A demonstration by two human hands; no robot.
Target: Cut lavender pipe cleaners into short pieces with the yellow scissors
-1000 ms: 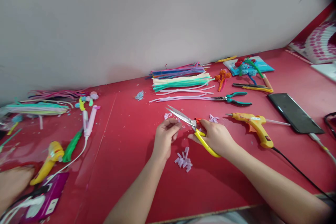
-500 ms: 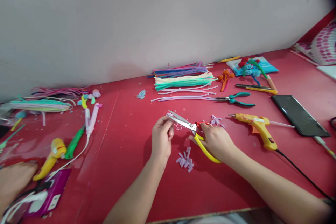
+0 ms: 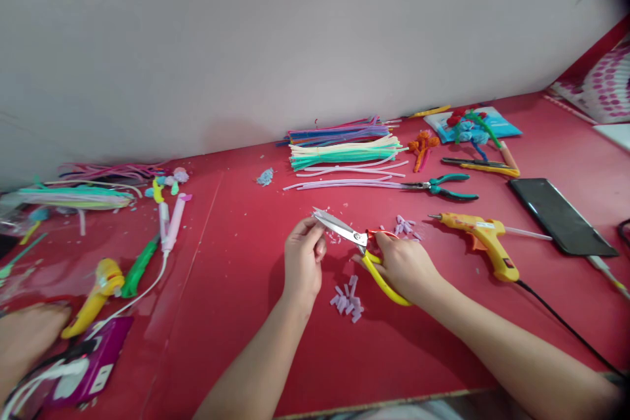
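Note:
My right hand (image 3: 406, 262) grips a pair of scissors (image 3: 344, 228) by their red and yellow handles, blades pointing up and left. At the blade tips, my left hand (image 3: 304, 256) pinches a small lilac piece, mostly hidden by the fingers and blades. Fine lilac bits are scattered on the red table beneath the scissors. Below the hands is a small pile of cut lilac pipe cleaner pieces (image 3: 347, 302). A second pile of lilac pieces (image 3: 404, 224) lies just beyond my right hand.
Pipe cleaner bundles (image 3: 347, 151) lie along the white wall, with teal-handled pliers (image 3: 447, 187) in front. To the right are a yellow glue gun (image 3: 480, 236) and a phone (image 3: 561, 215). Another person's arm (image 3: 32, 341) and a second yellow glue gun (image 3: 96, 295) are at left.
The scissor blades have closed somewhat at the lilac piece, and the yellow handle has swung slightly inward. My left hand has hardly moved.

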